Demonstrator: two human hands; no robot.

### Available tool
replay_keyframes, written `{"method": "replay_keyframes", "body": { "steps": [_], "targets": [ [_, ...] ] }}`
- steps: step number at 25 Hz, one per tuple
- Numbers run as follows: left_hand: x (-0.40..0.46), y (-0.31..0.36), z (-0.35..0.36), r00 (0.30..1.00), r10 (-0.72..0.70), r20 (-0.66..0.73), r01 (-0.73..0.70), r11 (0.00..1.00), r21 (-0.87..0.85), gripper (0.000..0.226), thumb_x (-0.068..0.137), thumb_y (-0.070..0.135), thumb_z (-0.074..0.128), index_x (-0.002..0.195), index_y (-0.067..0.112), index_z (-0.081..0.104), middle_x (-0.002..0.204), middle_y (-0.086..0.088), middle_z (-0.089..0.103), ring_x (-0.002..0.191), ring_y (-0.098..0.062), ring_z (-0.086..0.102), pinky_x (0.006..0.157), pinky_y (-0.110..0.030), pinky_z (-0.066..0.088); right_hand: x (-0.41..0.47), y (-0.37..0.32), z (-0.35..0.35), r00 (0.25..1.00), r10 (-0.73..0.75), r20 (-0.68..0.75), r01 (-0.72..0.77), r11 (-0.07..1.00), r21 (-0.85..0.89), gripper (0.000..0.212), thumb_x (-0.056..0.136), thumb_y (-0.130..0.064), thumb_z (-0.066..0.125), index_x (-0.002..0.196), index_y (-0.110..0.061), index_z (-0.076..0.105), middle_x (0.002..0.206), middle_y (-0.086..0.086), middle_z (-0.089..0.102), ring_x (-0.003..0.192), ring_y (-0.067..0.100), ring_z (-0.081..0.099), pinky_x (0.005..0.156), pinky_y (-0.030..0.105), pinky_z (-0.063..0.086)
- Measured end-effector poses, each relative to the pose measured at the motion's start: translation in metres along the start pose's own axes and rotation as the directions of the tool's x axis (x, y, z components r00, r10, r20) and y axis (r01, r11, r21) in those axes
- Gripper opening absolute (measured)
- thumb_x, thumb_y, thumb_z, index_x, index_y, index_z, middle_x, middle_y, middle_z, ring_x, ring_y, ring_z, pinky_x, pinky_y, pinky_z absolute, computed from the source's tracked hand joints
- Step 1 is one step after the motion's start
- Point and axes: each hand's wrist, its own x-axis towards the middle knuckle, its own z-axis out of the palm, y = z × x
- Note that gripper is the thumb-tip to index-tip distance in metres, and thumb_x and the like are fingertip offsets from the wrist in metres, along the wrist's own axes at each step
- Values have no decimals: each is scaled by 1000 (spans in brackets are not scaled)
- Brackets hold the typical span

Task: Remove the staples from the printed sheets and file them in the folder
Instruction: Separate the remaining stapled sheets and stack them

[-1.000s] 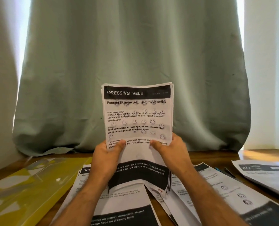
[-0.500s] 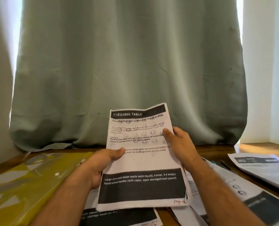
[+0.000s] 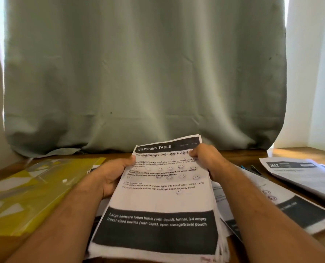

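Note:
A stack of printed sheets (image 3: pixel 163 198) headed "DRESSING TABLE" lies low and nearly flat in front of me, over other papers. My left hand (image 3: pixel 110 175) grips its left edge near the top, thumb on the page. My right hand (image 3: pixel 207 160) grips the top right corner, fingers curled over the edge. A yellow plastic folder (image 3: pixel 34 194) with a white snap button lies on the table to the left, apart from the stack. No staple or staple remover is visible.
More printed sheets (image 3: pixel 283 207) spread on the wooden table (image 3: pixel 239 156) to the right, with another pile (image 3: pixel 300 173) at the far right. Two pens (image 3: pixel 252 169) lie between them. A green curtain (image 3: pixel 144 73) hangs behind the table.
The stack has come down from upright in front of the curtain to nearly flat over the table. Both hands slid up from its lower part to its top edge.

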Motion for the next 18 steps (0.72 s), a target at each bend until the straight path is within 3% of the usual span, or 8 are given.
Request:
{"method": "replay_keyframes", "body": {
  "steps": [3,7,10,12,14,18],
  "targets": [
    [7,-1,-1,992,92,-88,-101,988,-115,35,105,27,49,121,-1,62,91,-22,75,62,-32,74,46,-46,59,-1,-1,6,995,-29,100,39,995,-97,24,94,-10,52,73,-22,52,133,24,56,112,35,56,87,37,44],
    [10,-2,0,976,120,-182,-150,976,-158,32,103,22,53,130,3,56,110,-23,73,73,-34,73,52,-47,61,1,3,10,983,-86,165,112,982,-155,22,96,-15,53,76,-23,56,127,22,60,97,27,57,93,42,50],
    [7,-4,4,970,123,-209,-156,977,-146,29,103,19,54,127,3,55,105,-23,74,72,-35,74,54,-50,61,2,3,15,991,-107,82,109,994,-16,14,101,-29,50,94,-19,56,100,7,59,72,11,53,64,24,46],
    [4,-7,8,968,133,-213,-165,976,-140,27,103,20,54,124,4,55,97,-21,76,68,-33,74,54,-48,62,2,2,18,991,-134,16,132,986,104,16,101,-27,50,89,-19,56,95,6,58,73,14,55,68,28,48],
    [0,-8,14,967,127,-219,-161,977,-143,26,104,29,54,114,6,58,89,-15,76,65,-30,74,55,-42,62,-1,4,19,992,-121,-16,122,987,101,21,101,-28,49,85,-16,58,91,5,65,81,19,61,75,36,51],
    [-5,-4,21,929,138,-343,-168,984,-57,33,102,41,53,107,9,61,84,-10,72,69,-26,70,70,-41,59,-4,4,15,996,-84,-18,85,991,106,27,100,-32,49,91,-13,65,83,4,75,81,21,70,75,34,53]
  ]
}}
